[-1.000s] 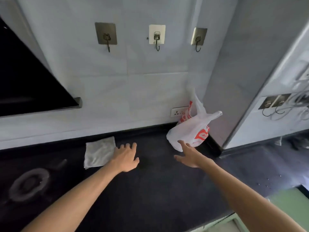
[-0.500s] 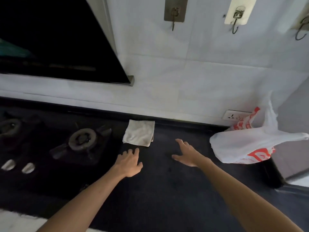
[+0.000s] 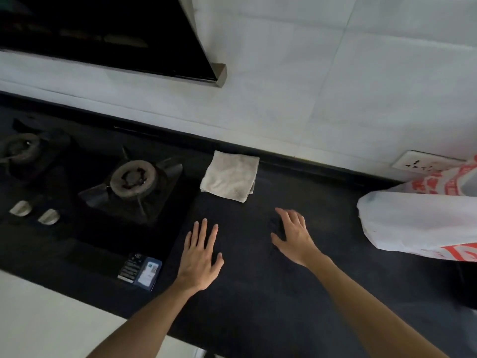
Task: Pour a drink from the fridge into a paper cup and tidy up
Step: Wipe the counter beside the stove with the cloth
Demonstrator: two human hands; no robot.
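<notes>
Turning left, kept left hand [image 3: 200, 257] and right hand [image 3: 294, 236] spread wide and empty over the counter [image 3: 258, 306], brought the stove [image 3: 134, 179] into view by the cloth [image 3: 229, 177], left the bag [image 3: 413, 223] far right, saw no cup, drink or fridge, so nothing poured yet.

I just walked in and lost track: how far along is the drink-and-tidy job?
Done: nothing shows it; no cup, drink or fridge is in view. In hand: nothing, the left hand and right hand are open and empty over the countertop. Left: the folded cloth lies untouched by the wall and the plastic bag sits at the right, so pouring or wiping may yet be ahead.
</notes>
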